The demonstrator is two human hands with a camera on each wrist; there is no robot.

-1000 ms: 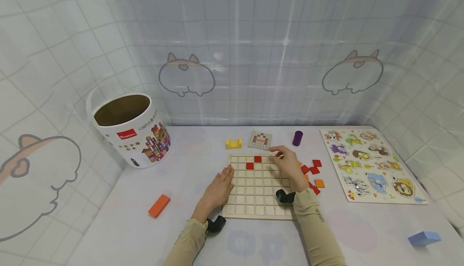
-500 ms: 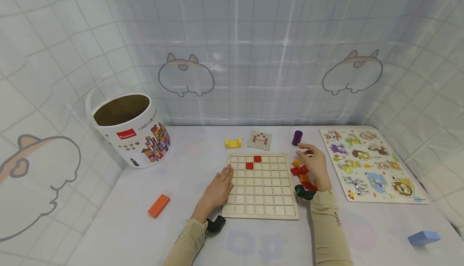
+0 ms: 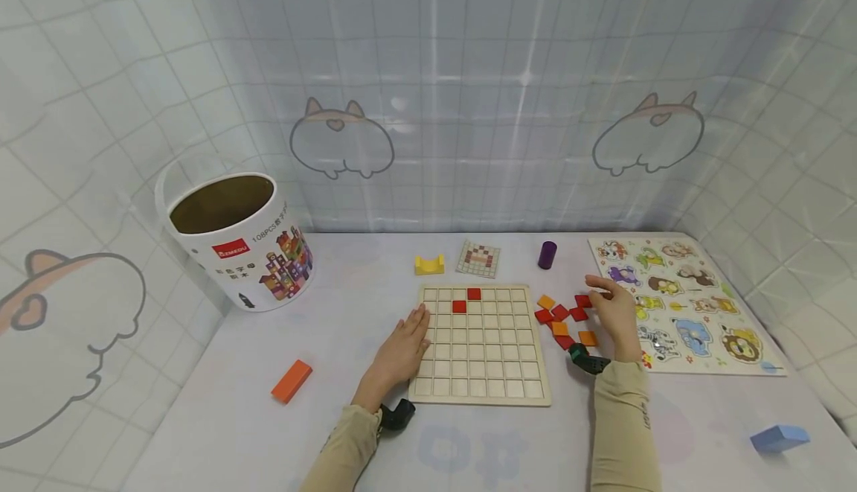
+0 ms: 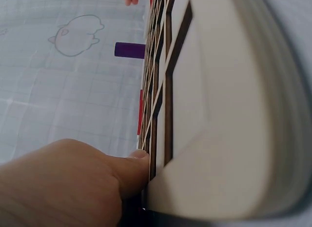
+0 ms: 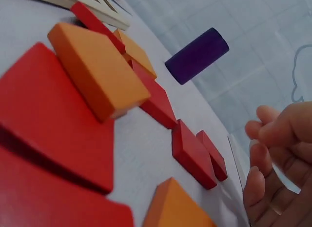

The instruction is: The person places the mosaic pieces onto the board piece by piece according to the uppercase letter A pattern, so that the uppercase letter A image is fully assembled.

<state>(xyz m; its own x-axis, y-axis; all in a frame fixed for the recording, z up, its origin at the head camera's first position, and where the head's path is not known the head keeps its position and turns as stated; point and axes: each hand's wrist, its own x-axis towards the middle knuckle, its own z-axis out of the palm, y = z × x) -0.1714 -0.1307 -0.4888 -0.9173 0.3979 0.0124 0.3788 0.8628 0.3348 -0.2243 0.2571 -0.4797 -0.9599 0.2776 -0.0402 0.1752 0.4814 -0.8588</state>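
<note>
A pale wooden grid board (image 3: 485, 347) lies on the table, with two red square tiles, one (image 3: 474, 294) in its top row and one (image 3: 458, 307) in the row below. My left hand (image 3: 400, 347) rests along the board's left edge, fingers extended; in the left wrist view its thumb (image 4: 134, 171) presses at the grid's side. My right hand (image 3: 617, 317) hovers right of a loose pile of red tiles (image 3: 559, 312) and orange tiles (image 3: 588, 339). Its fingers are loosely bent, with nothing seen between them in the right wrist view. The nearest red tile (image 3: 583, 301) sits just left of its fingertips.
Behind the board are a yellow arch block (image 3: 429, 265), a patterned card (image 3: 478, 260) and a purple cylinder (image 3: 547, 255). An animal puzzle board (image 3: 676, 328) lies at right, partly under my right hand. A white bucket (image 3: 234, 254), orange block (image 3: 291, 381) and blue block (image 3: 780, 438) stand farther out.
My right hand has moved from over the board's upper right corner, across the tile pile, to its right side. The left hand stays in place.
</note>
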